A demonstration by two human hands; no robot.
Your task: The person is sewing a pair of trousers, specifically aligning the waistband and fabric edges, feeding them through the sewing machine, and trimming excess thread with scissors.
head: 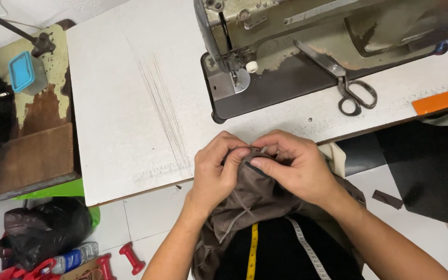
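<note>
1. Brown fabric (257, 194), soft and bunched, lies in the person's lap at the near edge of a white sewing table (125, 103); its top fold rises to the table edge, between both hands.
2. The left hand (216, 171) is curled around the top of the fabric, its thumb and fingertips pinching the fold from the left side.
3. The right hand (294, 166) meets it from the right, fingers bent and clenched on the same fold; the fingertips of both hands touch or nearly touch over a dark edge of the cloth.
4. A yellow tape measure (254, 251) hangs down over the person's dark clothing below the fabric, with a pale second length of it running diagonally to the right.
5. An old, worn green sewing machine (307, 31) stands on the far side of the table, well apart from the hands, its needle area at the left end over a metal plate.
6. A pair of scissors (346, 83) with dark handles rests on the machine's base, just right of centre.
7. An orange ruler (442, 99) lies at the right edge of the table.
8. To the left, a peeling side table holds a clear box with a blue lid (23, 72).
9. On the tiled floor at lower left sit a black plastic bag (47, 228) and small red dumbbells (130, 257).
</note>
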